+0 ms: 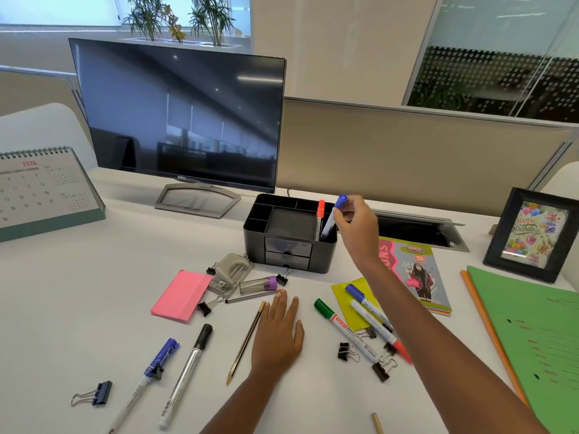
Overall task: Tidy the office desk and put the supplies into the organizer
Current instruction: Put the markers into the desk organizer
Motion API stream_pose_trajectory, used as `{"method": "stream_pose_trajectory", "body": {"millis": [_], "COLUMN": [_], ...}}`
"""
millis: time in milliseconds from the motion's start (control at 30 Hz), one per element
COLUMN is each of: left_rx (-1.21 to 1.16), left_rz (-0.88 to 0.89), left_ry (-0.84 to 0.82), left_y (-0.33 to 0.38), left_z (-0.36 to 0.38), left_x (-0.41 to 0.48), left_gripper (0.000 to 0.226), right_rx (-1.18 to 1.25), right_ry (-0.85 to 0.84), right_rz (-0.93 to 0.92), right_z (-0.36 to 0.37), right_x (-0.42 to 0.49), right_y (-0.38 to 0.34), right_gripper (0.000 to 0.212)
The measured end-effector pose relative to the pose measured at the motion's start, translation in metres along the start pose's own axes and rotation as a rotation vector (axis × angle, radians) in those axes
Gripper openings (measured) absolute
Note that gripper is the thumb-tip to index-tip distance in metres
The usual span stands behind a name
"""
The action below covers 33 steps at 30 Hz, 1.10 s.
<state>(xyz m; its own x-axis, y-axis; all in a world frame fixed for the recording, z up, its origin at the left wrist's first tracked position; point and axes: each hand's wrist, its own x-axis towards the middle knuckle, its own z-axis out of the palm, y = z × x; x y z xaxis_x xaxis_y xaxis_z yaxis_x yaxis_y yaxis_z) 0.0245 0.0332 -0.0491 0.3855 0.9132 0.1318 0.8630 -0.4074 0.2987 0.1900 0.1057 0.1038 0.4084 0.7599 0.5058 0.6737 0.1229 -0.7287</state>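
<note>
Dark monitor (181, 120), desk calendar (40, 189), framed birthday card (529, 236)

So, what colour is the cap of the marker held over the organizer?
Blue. The marker's cap shows best in the head view.

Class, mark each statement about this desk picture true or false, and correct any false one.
1. The right hand holds a blue-capped marker at the organizer. True.
2. The left hand grips the pencil. False: it lies flat on the desk beside the pencil.
3. An orange-capped marker stands in the organizer. True.
4. The green-capped marker lies in the organizer. False: it lies on the desk.
</note>
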Motion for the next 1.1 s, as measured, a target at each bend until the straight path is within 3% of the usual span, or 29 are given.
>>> {"method": "stream_pose_trajectory", "body": {"millis": [333, 500, 600, 767, 1100], "left_rx": [-0.008, -0.003, 0.005, 0.003, -0.014], "left_rz": [-0.006, -0.007, -0.004, -0.011, -0.003], "left_ry": [0.011, 0.015, 0.022, 0.013, 0.014], "left_y": [0.001, 0.001, 0.000, 0.001, 0.000], "left_z": [0.000, 0.001, 0.001, 0.001, 0.002], "left_x": [-0.001, -0.001, 0.000, 0.000, 0.000], "left_gripper": [0.050, 0.050, 0.050, 0.050, 0.050], "right_rx": [-0.029, -0.381, -0.572, -0.547, -0.037], "right_ry": [-0.170, -0.738, -0.865, -0.744, -0.002], "right_rz": [0.201, 0.263, 0.234, 0.117, -0.191], "right_z": [0.005, 0.005, 0.011, 0.009, -0.031], "right_x": [-0.052, -0.096, -0.109, -0.104, -0.015], "right_y": [0.028, 0.045, 0.048, 0.037, -0.032], "right_gripper": [0.030, 0.045, 0.049, 0.034, 0.030]}}
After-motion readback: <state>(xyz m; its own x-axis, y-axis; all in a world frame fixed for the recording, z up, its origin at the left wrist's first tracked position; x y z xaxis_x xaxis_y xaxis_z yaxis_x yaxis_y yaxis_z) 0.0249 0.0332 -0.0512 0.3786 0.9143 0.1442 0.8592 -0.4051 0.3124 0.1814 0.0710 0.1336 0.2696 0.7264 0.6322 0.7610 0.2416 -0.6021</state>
